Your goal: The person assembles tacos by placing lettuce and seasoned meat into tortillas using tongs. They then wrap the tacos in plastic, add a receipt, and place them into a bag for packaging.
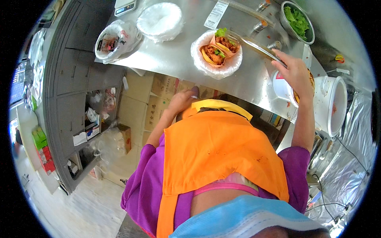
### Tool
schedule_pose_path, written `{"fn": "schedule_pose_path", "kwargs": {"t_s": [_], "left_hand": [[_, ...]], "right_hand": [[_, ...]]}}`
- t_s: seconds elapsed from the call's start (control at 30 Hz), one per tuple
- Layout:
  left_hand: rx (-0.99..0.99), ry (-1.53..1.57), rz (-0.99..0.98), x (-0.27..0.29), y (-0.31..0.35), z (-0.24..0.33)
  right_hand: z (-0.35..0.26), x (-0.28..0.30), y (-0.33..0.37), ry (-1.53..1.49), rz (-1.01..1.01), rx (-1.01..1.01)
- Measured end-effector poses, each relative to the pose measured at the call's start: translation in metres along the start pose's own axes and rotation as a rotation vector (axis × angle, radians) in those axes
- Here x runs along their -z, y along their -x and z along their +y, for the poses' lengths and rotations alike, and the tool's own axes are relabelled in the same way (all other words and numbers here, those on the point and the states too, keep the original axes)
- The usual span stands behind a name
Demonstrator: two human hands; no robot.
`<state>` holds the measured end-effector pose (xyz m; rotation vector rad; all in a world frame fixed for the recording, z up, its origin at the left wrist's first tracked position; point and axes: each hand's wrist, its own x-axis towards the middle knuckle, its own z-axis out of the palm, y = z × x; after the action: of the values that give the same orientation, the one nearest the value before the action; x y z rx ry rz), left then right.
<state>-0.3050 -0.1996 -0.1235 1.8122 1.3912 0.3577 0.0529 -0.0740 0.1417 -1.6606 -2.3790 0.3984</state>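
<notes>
Right grip point(295, 75) holds long silver metal tongs point(263, 51); left grip point(182, 100) I cannot tell; white plastic-lined bowl point(223, 73) probably supports two yellow filled wraps point(213, 55).

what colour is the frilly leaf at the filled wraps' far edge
Bright green frilly leaf, head view.

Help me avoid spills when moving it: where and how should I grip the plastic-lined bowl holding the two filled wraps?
Probably the plastic-lined bowl by its near-left rim, coming from the left, fingers outside: the round edge is exposed there, while the filled wraps sit farther back and the metal tongs reach in from the right.
</notes>
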Motion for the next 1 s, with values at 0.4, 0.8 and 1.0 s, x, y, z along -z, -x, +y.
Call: {"fn": "schedule_pose_path", "kwargs": {"t_s": [0.4, 0.8, 1.0], "left_hand": [[-0.011, 0.027, 0.018, -0.009, 0.001, -0.025], [-0.052, 0.026, 0.012, -0.002, -0.001, -0.043], [-0.133, 0.026, 0.005, 0.012, -0.005, -0.052]], "right_hand": [[-0.008, -0.023, -0.027, 0.102, -0.099, 0.044], [-0.020, -0.007, -0.011, -0.030, 0.003, -0.051], [-0.028, -0.010, 0.000, 0.021, -0.002, -0.171]]}}
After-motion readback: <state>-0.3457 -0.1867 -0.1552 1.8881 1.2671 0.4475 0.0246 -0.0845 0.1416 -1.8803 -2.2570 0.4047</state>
